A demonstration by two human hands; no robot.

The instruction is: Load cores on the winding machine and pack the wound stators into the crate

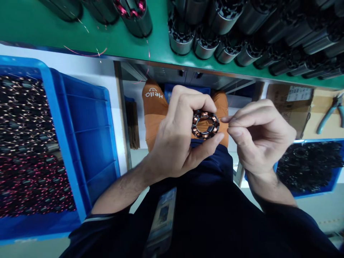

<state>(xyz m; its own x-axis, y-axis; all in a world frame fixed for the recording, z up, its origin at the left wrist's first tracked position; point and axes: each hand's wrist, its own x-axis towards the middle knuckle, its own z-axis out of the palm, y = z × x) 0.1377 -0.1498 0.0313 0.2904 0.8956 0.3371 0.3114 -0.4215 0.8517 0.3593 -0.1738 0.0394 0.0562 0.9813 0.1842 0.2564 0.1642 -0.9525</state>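
Gripping a wound stator ring point(205, 124) between thumb and fingers of the left hand point(180, 136), held up below the green table point(53, 32) edge; right hand point(258, 139) just beside, fingertips pinched together on a thin wire end at the ring's rim. Blue bin point(80, 136) at left.

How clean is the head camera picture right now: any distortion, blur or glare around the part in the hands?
Head view: wide-angle bend curves the green bench edge; the wound ring between left hand and right hand is fairly sharp; the blue crate shows even light, no harsh glare; corners soften.
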